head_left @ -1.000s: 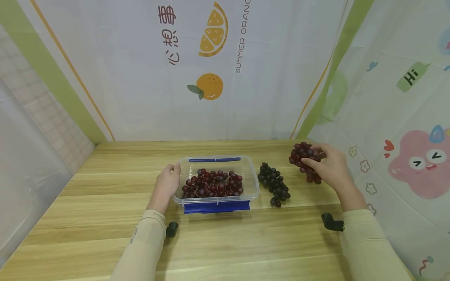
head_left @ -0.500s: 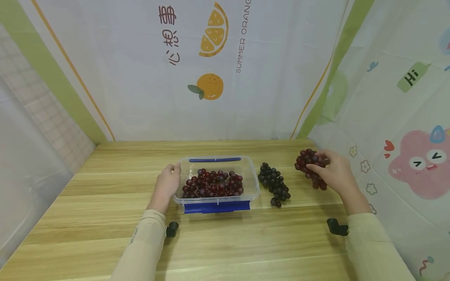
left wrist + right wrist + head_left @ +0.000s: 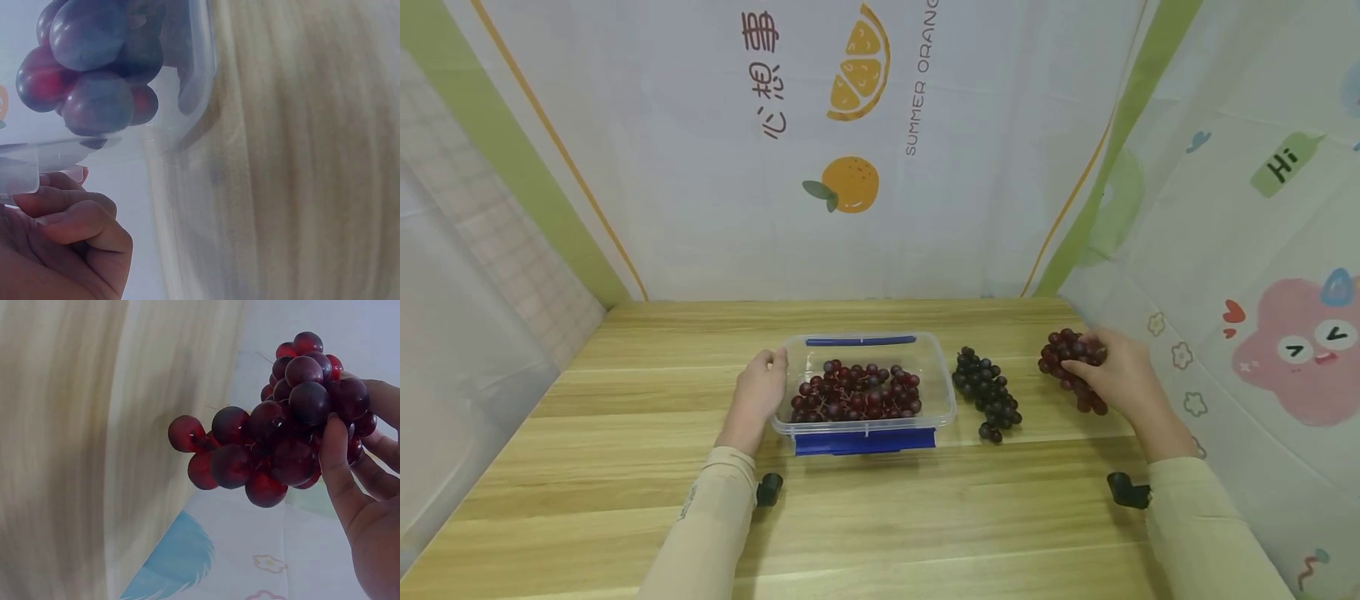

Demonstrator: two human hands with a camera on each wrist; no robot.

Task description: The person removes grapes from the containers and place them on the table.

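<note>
My right hand [image 3: 1122,373] holds a bunch of dark red grapes [image 3: 1063,362] at the right side of the table. In the right wrist view the thumb presses on the red grapes [image 3: 269,437] and the other fingers reach behind them. My left hand [image 3: 761,388] grips the left rim of a clear plastic container [image 3: 934,377] with blue latches. Its fingers [image 3: 84,222] curl at the rim in the left wrist view. Red grapes [image 3: 856,393] lie inside the container. Between container and right hand, a bunch of black grapes [image 3: 986,390] rests on the table.
The wooden table [image 3: 647,375] ends at a white printed curtain [image 3: 700,208] behind. Another printed curtain [image 3: 1225,250] stands close along the right, beside my right arm. A black piece [image 3: 1127,490] is attached at the right sleeve, and a similar one [image 3: 769,489] at the left.
My right hand has moved right and a little nearer with the red grapes. My left hand, the container and the black grapes have stayed in place.
</note>
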